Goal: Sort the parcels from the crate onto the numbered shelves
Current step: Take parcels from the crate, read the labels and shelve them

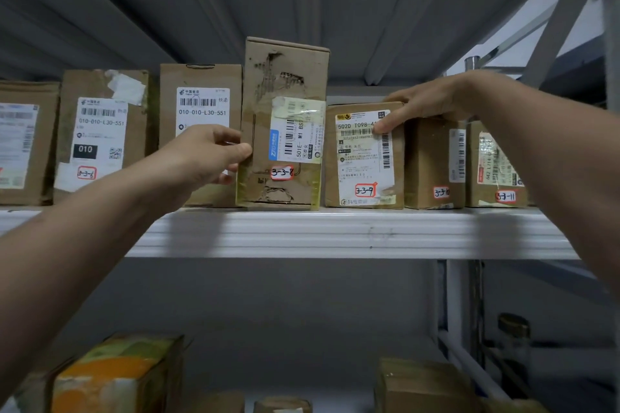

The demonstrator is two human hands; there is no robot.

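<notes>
Parcel 3-3-8 (285,131) stands upright on the white shelf (335,235), long axis vertical, label facing me. I see the left hand (204,154) pinching its left edge, thumb in front. The right hand (426,104) grips parcel 3-3-9 (362,171) over its top, thumb on the label. I count seven parcels in this row.

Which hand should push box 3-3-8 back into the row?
Left, probably. The left hand pinches box 3-3-8 at its left edge; the right hand holds box 3-3-9 beside it.
</notes>
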